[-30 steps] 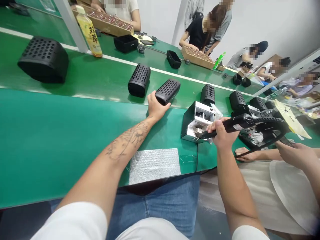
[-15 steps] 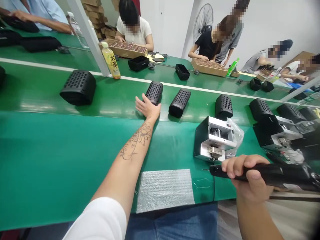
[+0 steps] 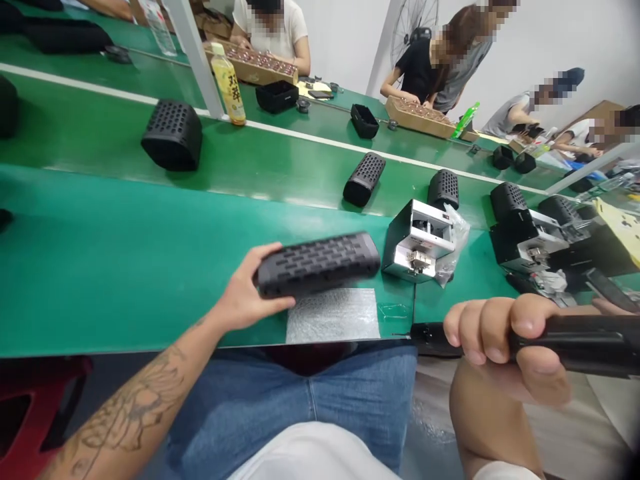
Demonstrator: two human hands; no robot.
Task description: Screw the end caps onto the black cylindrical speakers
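My left hand [image 3: 250, 293] grips one end of a black perforated speaker housing [image 3: 320, 263], thumb below and fingers above. The housing lies sideways in the air over the green bench, partly above a sheet of bubble wrap [image 3: 333, 320]. In my right hand [image 3: 505, 333] is a black electric screwdriver [image 3: 580, 343], its fingers wrapped round the body. The thin bit points left, close to the bench's front edge. Between the two hands, farther back, stands a silver and black screw feeder [image 3: 417, 243] with a clear plastic bag [image 3: 453, 247] at its side.
More perforated housings stand along the belt [image 3: 280, 163], one at left [image 3: 173, 137] and one nearer the middle [image 3: 365, 179]. A yellow drink bottle [image 3: 229, 87] is beside a white post [image 3: 197, 53]. Several people work across the line. A red stool [image 3: 45, 407] is at lower left.
My left hand has taken the housing off the belt and brought it nearer, turned sideways above the bench. The right hand still holds the screwdriver. The view has tilted downward.
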